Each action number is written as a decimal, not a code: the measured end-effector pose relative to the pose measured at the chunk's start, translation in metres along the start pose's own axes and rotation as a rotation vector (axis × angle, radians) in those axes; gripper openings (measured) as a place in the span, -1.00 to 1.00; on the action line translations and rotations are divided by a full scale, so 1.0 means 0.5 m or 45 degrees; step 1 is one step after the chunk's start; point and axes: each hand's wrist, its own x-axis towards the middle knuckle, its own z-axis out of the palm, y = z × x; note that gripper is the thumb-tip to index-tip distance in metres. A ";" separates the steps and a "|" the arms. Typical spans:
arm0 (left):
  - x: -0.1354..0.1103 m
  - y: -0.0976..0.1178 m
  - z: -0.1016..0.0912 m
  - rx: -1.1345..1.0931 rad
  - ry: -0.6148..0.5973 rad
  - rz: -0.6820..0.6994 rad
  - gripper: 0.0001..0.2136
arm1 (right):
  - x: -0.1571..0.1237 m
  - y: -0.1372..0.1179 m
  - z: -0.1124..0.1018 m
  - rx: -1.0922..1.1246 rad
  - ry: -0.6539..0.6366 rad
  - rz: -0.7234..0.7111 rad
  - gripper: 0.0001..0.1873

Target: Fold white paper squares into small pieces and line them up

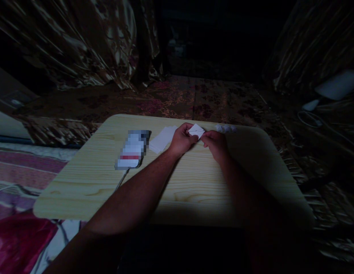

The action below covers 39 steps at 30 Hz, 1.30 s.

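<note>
Left hand (181, 141) grips the folded paper (196, 130), right hand (217, 142) pinches its right corner; guessing I'm mid-fold, next move wants creasing.

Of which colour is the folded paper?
The folded paper is white, seen in the head view.

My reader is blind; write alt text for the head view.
A left hand holds folded white paper, the right hand at its edge, above a pale table. White sheets and a pixelated phone lie left; small white pieces beyond the right hand.
</note>
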 end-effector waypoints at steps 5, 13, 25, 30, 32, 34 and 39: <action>-0.001 0.003 0.001 -0.004 0.009 -0.027 -0.64 | -0.001 -0.002 -0.002 -0.026 -0.013 -0.013 -0.82; -0.006 0.008 0.006 0.033 -0.012 -0.026 -0.63 | -0.004 -0.006 -0.003 -0.090 0.015 -0.032 -0.88; 0.001 0.011 -0.005 -0.074 0.085 -0.072 -0.76 | 0.002 0.012 0.004 -0.027 -0.053 -0.081 -0.85; 0.001 0.010 -0.005 -0.082 0.068 -0.086 -0.75 | 0.006 0.019 0.006 0.323 -0.047 -0.044 -0.74; 0.001 0.011 -0.005 -0.081 0.066 -0.091 -0.75 | 0.009 0.024 0.007 0.352 -0.050 -0.031 -0.72; 0.001 0.011 -0.006 -0.082 0.069 -0.098 -0.76 | 0.011 0.028 0.008 0.345 -0.058 -0.026 -0.72; 0.002 0.013 -0.006 -0.094 0.069 -0.106 -0.80 | 0.012 0.031 0.007 0.339 -0.061 -0.037 -0.73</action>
